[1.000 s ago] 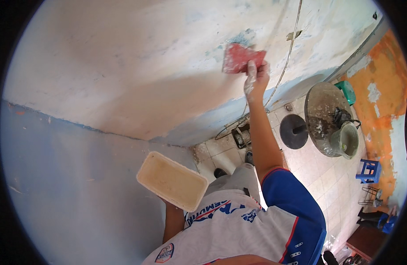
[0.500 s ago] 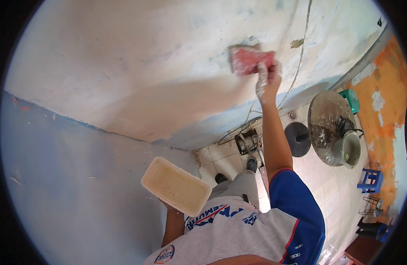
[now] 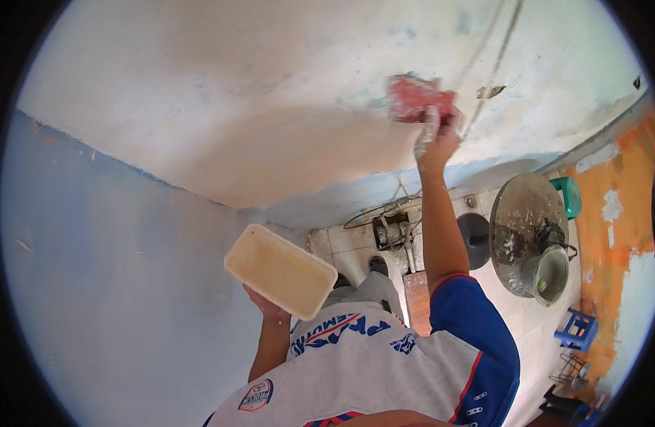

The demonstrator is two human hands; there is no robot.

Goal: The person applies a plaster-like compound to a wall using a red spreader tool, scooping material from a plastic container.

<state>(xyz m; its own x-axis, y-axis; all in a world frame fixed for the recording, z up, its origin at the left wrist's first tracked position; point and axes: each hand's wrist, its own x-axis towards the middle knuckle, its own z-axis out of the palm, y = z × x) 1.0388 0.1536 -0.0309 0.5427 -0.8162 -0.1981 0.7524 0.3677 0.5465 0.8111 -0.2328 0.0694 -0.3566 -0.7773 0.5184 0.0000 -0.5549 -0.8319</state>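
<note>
My right hand, smeared with white, grips a red flat putty spreader coated in whitish filler. The spreader is blurred by motion, up at the pale, patchy wall; whether its edge touches cannot be told. Below and to the left, my left hand holds a cream rectangular tub from underneath, tilted so that its inside shows. The tub hides most of those fingers. A thin pale layer lines its bottom.
A cable hangs down the wall beside a damaged spot. On the tiled floor stand a pump-like device, a round stained table with a bucket, and a blue stool. A blue wall adjoins at left.
My right hand and the spreader have shifted slightly right along the wall. In the picture the tub sits a little higher, and the view has tilted somewhat.
</note>
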